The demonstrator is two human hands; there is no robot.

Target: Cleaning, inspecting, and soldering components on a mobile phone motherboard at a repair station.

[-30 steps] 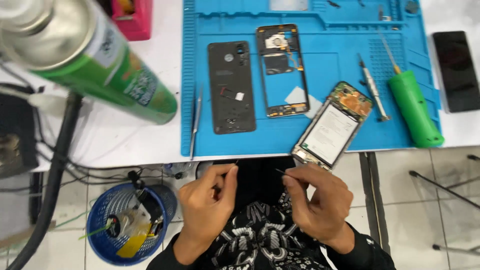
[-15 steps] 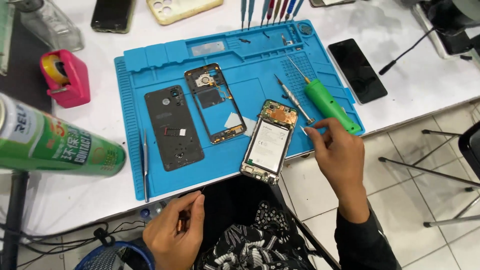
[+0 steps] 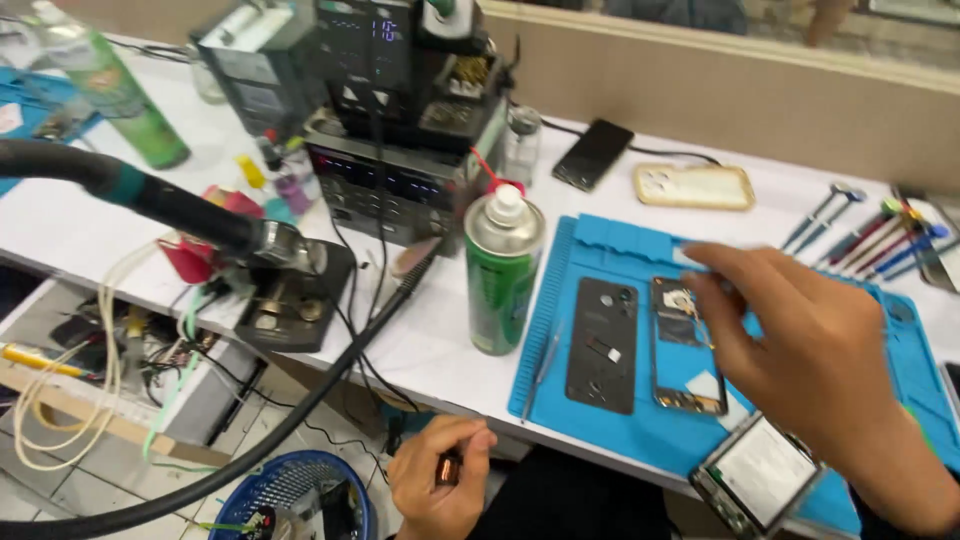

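Reaching over the blue silicone work mat (image 3: 590,330), my right hand (image 3: 810,350) hovers with fingers spread and closed on nothing, directly above the opened phone frame with its exposed circuit board (image 3: 685,350). My left hand (image 3: 440,475) sits low at 6 o'clock, below the table edge, curled tight around a small brown cylindrical part (image 3: 449,468); I cannot identify the part.

Hazards, in my judgement:
1. The detached phone screen assembly (image 3: 765,480) lies at 5 o'clock, overhanging the near edge of the mat. A brush from my right wrist could tip it to the floor.
2. The green aerosol can with the white cap (image 3: 500,270) stands upright just beside the mat's 9 o'clock edge. A leftward sweep could topple it onto the black phone back cover (image 3: 603,345).
3. The thick black hose (image 3: 250,440) runs diagonally past the can toward 7 o'clock; snagging it would drag whatever is fixed to it.
4. The thin metal tweezers (image 3: 543,370) lie near the mat's near-left corner and could roll off.

Room for movement: the mat's 12 o'clock strip is open. Toward 2 o'clock a row of screwdrivers (image 3: 880,235) blocks the path. At 10 o'clock the dark soldering station (image 3: 400,120) closes off the table. The blue wire basket (image 3: 290,495) sits on the floor at 7 o'clock.
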